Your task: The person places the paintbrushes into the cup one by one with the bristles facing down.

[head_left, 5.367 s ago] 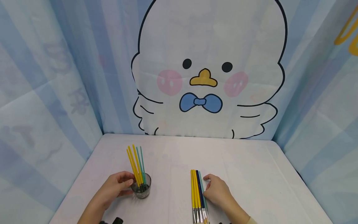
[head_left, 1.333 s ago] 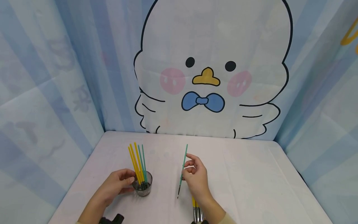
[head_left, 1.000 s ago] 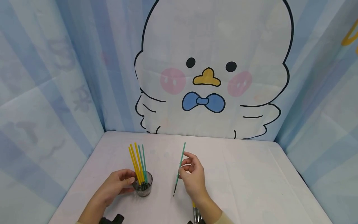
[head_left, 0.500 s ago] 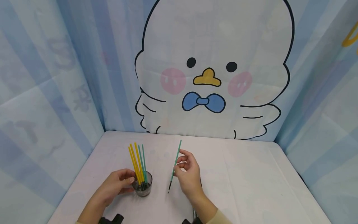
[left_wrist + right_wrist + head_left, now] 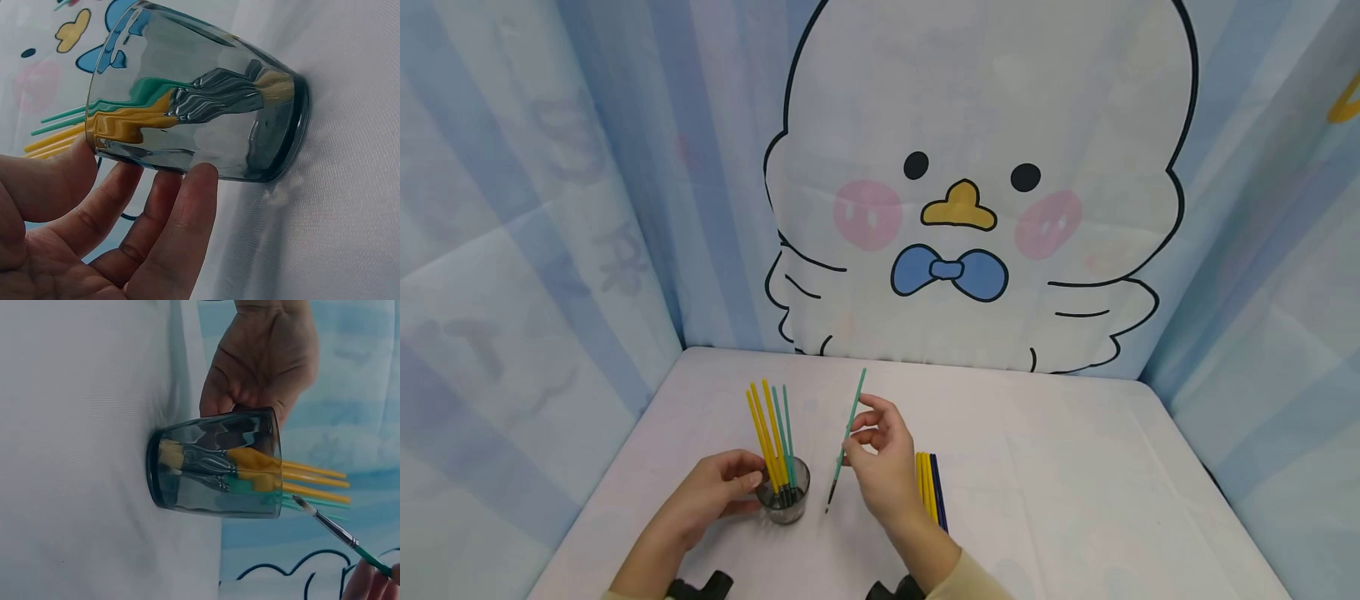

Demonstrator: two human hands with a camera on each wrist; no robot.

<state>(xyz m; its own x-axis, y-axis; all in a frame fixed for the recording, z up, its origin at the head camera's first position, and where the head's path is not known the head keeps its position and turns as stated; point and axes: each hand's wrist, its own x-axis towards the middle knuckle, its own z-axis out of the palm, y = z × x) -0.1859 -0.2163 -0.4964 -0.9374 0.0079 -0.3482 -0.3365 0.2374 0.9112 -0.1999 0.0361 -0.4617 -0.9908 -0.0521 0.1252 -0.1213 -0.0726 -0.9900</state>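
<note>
Nearly upright, green brush (image 5: 846,437), bristles down; right fingers (image 5: 859,421) pinching it.

White worktop (image 5: 1060,467) with a cloth-like cover, faint creases, boxed in on three sides by hanging fabric. Back panel (image 5: 977,100) has a big white cartoon chick: black dot eyes, yellow beak (image 5: 958,208), pink cheeks, blue bow tie (image 5: 949,272), black outline wings. Side curtains, left (image 5: 512,250) and right (image 5: 1270,275), are pale blue and white stripes with faint grey print; light is even and soft, no hard shadows.
</note>
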